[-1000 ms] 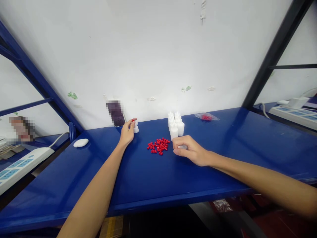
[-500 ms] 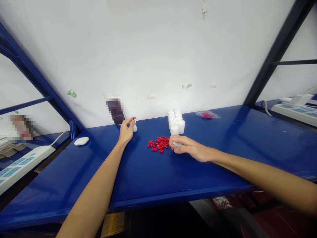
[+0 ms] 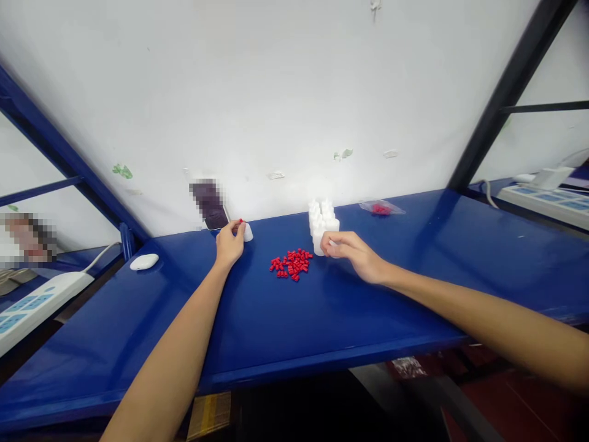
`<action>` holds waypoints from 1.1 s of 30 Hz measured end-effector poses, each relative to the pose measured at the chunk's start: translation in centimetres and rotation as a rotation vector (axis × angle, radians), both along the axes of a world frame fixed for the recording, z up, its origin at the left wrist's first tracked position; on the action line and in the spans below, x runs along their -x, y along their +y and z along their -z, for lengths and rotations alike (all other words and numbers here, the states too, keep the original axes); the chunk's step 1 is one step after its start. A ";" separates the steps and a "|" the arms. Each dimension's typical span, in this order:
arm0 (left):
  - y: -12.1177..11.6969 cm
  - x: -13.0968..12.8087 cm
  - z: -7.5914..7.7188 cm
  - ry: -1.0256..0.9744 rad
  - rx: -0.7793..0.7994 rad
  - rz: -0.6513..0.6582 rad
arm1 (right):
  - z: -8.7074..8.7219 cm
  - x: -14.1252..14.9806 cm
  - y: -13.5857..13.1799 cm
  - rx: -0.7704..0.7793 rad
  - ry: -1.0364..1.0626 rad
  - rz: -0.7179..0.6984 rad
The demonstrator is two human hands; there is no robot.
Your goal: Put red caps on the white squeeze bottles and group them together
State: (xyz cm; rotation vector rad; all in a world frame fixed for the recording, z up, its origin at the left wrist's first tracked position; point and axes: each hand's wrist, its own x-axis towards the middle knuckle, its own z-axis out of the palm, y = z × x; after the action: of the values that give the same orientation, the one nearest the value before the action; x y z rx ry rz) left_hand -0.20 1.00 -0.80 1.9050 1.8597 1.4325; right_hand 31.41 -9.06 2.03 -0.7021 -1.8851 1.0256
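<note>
My left hand (image 3: 229, 247) is closed at the back left, a small red cap (image 3: 240, 220) showing at its fingertips. Right beside those fingers stands a white bottle (image 3: 248, 232), partly hidden; whether the cap sits on it I cannot tell. My right hand (image 3: 356, 255) has its fingers curled together round a small white bottle (image 3: 333, 244), mostly covered by the hand, at the front of a cluster of white bottles (image 3: 317, 218) with narrow tips. Between my hands lies a loose pile of red caps (image 3: 294, 263).
A clear bag (image 3: 381, 209) with red caps lies behind the bottles. A phone (image 3: 214, 209) leans on the wall, and a white case (image 3: 144, 262) rests at the left. Blue and dark frame posts (image 3: 501, 92) flank the blue table (image 3: 276, 325); power strips (image 3: 41, 307) lie beyond them.
My right hand has moved up and away from me, closer against the white bottle cluster. My left hand's fingers have drawn in around the red cap. The whole view has shifted slightly.
</note>
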 end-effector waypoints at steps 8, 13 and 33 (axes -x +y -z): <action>-0.4 0.3 -0.5 -0.033 -0.026 -0.154 | -1.1 -3.7 3.6 -0.148 0.308 0.277; -1.1 -0.2 -1.4 -0.047 -0.367 -0.202 | 0.0 -3.1 4.8 -0.148 0.171 0.292; -4.3 -5.5 -1.8 0.261 -0.358 0.341 | -0.2 0.2 3.6 -0.281 0.241 0.440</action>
State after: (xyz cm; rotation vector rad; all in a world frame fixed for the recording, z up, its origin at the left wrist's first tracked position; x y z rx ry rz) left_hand 5.34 -3.30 1.00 2.5354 1.3288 1.5366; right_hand 31.18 -5.51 2.25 -0.7452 -1.5333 0.5268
